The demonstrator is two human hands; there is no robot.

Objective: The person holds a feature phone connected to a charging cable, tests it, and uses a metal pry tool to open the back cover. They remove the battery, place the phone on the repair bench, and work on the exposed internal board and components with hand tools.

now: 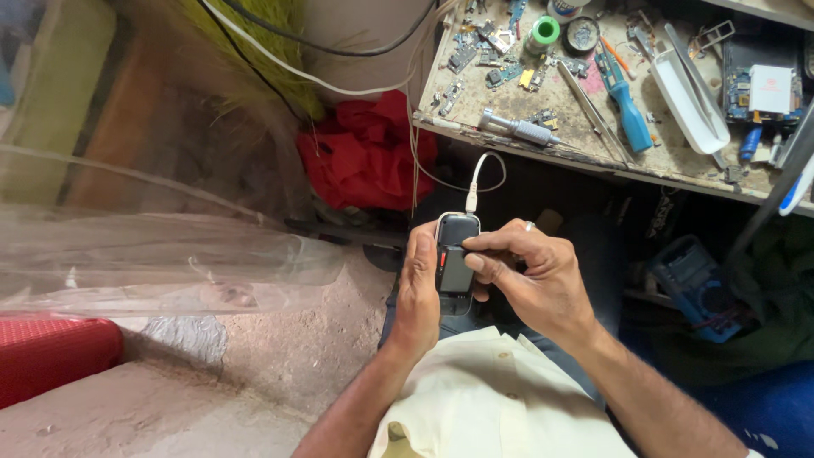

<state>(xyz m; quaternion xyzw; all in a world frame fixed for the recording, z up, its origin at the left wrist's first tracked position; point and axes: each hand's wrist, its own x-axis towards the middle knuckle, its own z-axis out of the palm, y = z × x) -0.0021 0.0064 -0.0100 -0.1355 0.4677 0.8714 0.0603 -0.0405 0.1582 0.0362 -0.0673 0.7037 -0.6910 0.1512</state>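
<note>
A small dark handheld phone with a silver edge sits over my lap, its back or inside facing up. My left hand wraps around its left side and holds it. My right hand, with a ring on one finger, grips it from the right, the thumb pressing on its middle. A white cable plugs into the phone's top end and loops up toward the workbench.
A cluttered wooden workbench at upper right carries circuit boards, a blue screwdriver, tweezers, a white tray and a green tape roll. A red cloth lies below it. Clear plastic sheet and a red cushion are at left.
</note>
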